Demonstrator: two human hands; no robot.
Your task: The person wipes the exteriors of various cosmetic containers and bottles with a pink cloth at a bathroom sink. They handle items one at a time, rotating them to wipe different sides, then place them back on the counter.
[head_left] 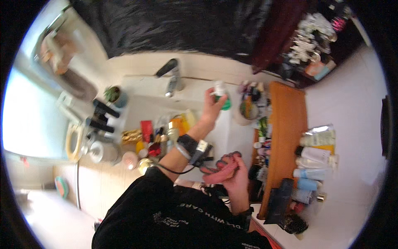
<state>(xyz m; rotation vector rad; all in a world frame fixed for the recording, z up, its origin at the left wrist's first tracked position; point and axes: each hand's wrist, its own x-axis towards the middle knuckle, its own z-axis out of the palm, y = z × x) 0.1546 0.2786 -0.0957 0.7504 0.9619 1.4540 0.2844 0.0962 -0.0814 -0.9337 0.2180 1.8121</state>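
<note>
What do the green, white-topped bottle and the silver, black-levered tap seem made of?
The green, white-topped bottle looks like smooth plastic, perhaps glass: its green body seems translucent, though blurred. The silver, black-levered tap is probably chromed metal, polished, judging by bright highlights.

This looks like the washing area of a home bathroom. A white washbasin [143, 103] sits under a chrome mixer tap [173, 83] towards eleven o'clock, and cosmetic bottles and jars crowd around nine o'clock of centre. At three o'clock stands a wooden shelf unit [287, 137] packed with toiletries; beyond it lie squeeze tubes [306, 173], with a round hairbrush [295, 224] between four and five. A small potted plant [112, 94] and hanging cloth [78, 85] towards ten look domestic.
</note>
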